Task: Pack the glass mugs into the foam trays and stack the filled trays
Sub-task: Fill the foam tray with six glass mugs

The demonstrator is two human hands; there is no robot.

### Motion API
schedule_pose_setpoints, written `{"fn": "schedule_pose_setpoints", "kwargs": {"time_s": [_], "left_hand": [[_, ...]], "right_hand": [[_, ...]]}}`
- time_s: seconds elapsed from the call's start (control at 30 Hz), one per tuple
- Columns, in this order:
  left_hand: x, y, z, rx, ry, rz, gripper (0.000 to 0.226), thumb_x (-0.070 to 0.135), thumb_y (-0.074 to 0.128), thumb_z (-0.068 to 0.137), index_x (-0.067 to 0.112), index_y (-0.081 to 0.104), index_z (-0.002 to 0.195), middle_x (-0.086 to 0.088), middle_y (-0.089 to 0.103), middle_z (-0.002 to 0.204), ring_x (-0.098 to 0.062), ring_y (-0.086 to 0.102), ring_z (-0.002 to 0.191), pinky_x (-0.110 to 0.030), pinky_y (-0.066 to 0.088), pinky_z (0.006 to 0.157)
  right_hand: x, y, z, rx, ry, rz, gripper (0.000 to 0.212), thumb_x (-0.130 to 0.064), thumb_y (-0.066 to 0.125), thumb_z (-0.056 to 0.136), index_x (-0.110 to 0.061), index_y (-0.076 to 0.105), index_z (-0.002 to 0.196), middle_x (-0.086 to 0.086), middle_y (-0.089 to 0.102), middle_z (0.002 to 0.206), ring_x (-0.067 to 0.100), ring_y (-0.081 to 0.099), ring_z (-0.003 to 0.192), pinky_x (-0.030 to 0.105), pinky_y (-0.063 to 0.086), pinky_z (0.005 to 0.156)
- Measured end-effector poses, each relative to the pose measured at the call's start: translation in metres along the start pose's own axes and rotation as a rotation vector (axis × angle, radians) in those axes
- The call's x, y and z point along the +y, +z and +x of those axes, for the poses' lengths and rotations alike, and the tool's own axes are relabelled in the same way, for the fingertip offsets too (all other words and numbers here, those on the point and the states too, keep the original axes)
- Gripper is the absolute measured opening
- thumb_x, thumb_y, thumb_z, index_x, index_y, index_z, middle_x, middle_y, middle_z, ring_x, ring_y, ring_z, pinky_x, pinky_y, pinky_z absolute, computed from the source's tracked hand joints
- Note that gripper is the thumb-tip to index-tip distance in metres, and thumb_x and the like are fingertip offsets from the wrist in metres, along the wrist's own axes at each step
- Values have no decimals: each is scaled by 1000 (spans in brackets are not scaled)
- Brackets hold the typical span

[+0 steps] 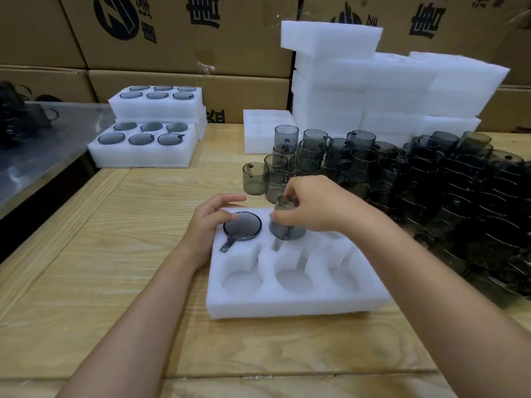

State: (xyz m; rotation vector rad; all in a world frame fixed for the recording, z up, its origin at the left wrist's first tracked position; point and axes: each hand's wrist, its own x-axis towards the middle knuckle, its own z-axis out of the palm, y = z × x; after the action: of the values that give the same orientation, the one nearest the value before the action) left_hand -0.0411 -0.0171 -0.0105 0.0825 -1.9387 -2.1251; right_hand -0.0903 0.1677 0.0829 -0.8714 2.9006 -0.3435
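A white foam tray with six round pockets lies on the wooden table in front of me. One smoky glass mug sits sunk in its far left pocket, handle pointing toward me. My left hand rests on the tray's far left corner, thumb touching that mug's rim. My right hand grips a second grey mug by its rim, half lowered into the far middle pocket. The other pockets hold nothing.
A dense crowd of loose grey mugs fills the table's right side. Filled trays are stacked at the far left. Blank foam trays pile up at the back, before cardboard boxes. A metal surface adjoins the left.
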Motion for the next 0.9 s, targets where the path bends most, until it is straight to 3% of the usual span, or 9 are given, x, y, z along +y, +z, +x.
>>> {"fn": "schedule_pose_setpoints", "kwargs": {"time_s": [0.13, 0.23, 0.3, 0.4, 0.5, 0.67, 0.77, 0.83, 0.9], "left_hand": [[0, 0, 0, -2, 18, 40, 41, 11, 52, 61, 13, 67, 99, 4, 65, 97, 2, 63, 80, -13, 49, 65], [-1, 0, 0, -2, -10, 18, 41, 10, 53, 61, 13, 67, 99, 0, 64, 95, -12, 62, 83, -21, 50, 68], [0, 0, 1, -1, -20, 10, 41, 10, 53, 61, 11, 66, 101, -4, 64, 94, -19, 61, 83, -26, 49, 69], [0, 1, 1, -14, -20, 10, 42, 10, 54, 62, 9, 65, 103, -8, 63, 95, -20, 61, 82, -26, 51, 69], [0, 1, 0, -29, -19, 7, 42, 9, 54, 63, 8, 65, 104, -6, 65, 91, -14, 64, 75, -20, 52, 63], [-1, 1, 2, -6, -42, 4, 41, 6, 55, 59, 8, 67, 98, -7, 66, 88, -18, 63, 75, -24, 52, 63], [-2, 0, 2, 43, -52, 0, 35, 4, 53, 54, 8, 68, 85, -6, 66, 75, -21, 60, 67, -26, 50, 59], [-2, -2, 3, 61, -42, 2, 34, 2, 50, 51, 7, 68, 79, -1, 66, 71, -17, 60, 62, -22, 49, 55], [-1, -4, 3, 69, -30, 3, 34, 0, 48, 49, 6, 67, 76, 2, 67, 72, -14, 61, 61, -19, 49, 53]], "right_hand": [[-13, 22, -1, 104, 9, -174, 52, -53, 54, 83, -14, 48, 116, 8, 47, 108, 28, 47, 105, 33, 33, 72], [-12, 35, -1, 119, 3, -322, 63, -65, 32, 89, -17, 45, 128, 12, 43, 121, 30, 36, 114, 36, 31, 83], [-5, 38, -1, 41, -35, -261, 72, -68, 19, 89, -21, 32, 141, 12, 34, 134, 29, 26, 125, 38, 26, 100], [4, 43, -2, -134, -162, -96, 70, -61, 12, 94, -25, -1, 152, -6, -2, 159, 17, -13, 145, 37, -5, 117], [7, 52, 2, -150, -189, -153, 64, -55, 7, 97, -25, -9, 151, -11, -14, 157, 11, -26, 141, 39, -17, 115], [7, 54, 4, -150, -162, -116, 64, -55, 9, 97, -23, -3, 152, -10, -9, 158, 11, -20, 143, 40, -16, 115], [8, 42, -3, -99, -165, 318, 55, -45, 22, 101, -18, 26, 148, -6, 20, 157, 9, 4, 145, 26, -4, 115], [18, 28, -9, 149, -97, 581, 39, -30, 37, 101, -15, 50, 135, -1, 49, 141, 13, 37, 133, 17, 21, 103], [43, 18, -15, 482, 2, 364, 29, -19, 46, 97, -12, 63, 119, 5, 63, 121, 23, 53, 114, 28, 37, 93]]}}
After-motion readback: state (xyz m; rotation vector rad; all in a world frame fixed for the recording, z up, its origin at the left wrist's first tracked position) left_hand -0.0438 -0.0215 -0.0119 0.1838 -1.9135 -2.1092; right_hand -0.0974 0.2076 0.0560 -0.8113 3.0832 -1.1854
